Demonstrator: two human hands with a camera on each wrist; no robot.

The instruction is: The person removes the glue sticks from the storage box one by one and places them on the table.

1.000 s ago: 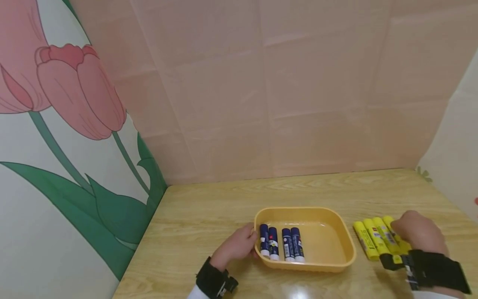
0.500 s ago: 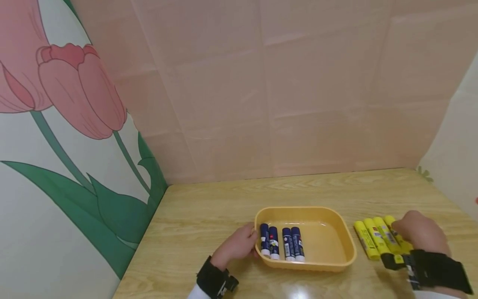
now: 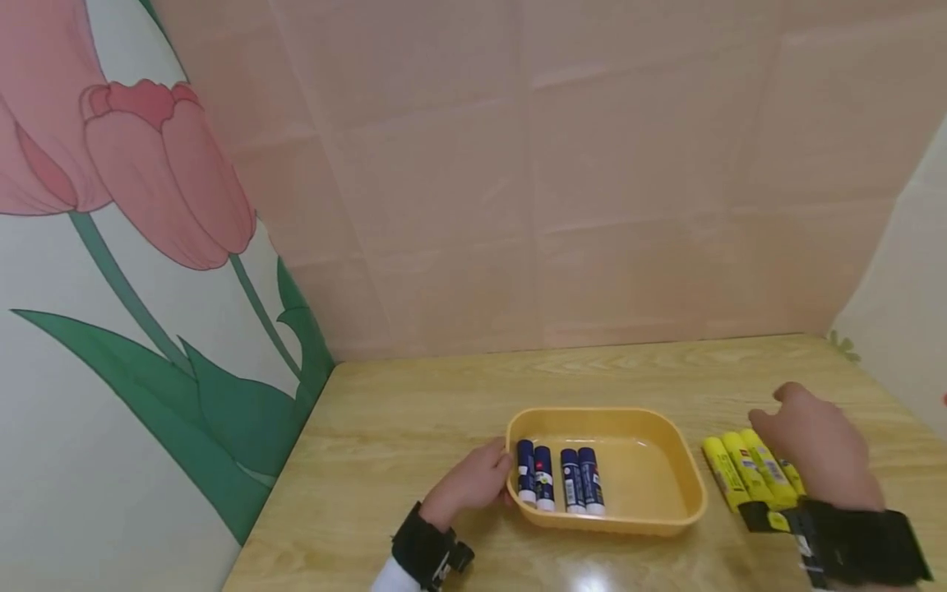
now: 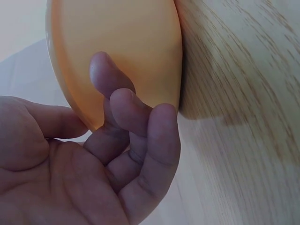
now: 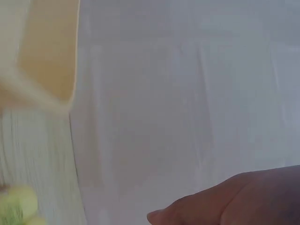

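Note:
My left hand (image 3: pixel 473 478) pinches the left rim of a yellow plastic tray (image 3: pixel 662 526). In the left wrist view, the thumb is on one side of the tray wall (image 4: pixel 136 42) and curled fingers are on the other. Inside the tray, on its left, lie several dark blue glue sticks (image 3: pixel 571 481) with white ends, in two pairs. My right hand (image 3: pixel 817 448) hovers over a row of yellow printed sticks (image 3: pixel 747 467) on the table, its thumb and forefinger apart. Nothing shows in its grasp. The hand and wrist strap partly cover the yellow row.
The wood-grain table (image 3: pixel 414 411) reaches back to a pinkish covered wall (image 3: pixel 444 205). On the left stands a wall panel with painted tulips (image 3: pixel 163 181). A white wall (image 3: pixel 910 312) borders the right side.
My right hand has risen off the right end of the yellow row and moved slightly left, its fingers now parted. The left hand and the tray have stayed put.

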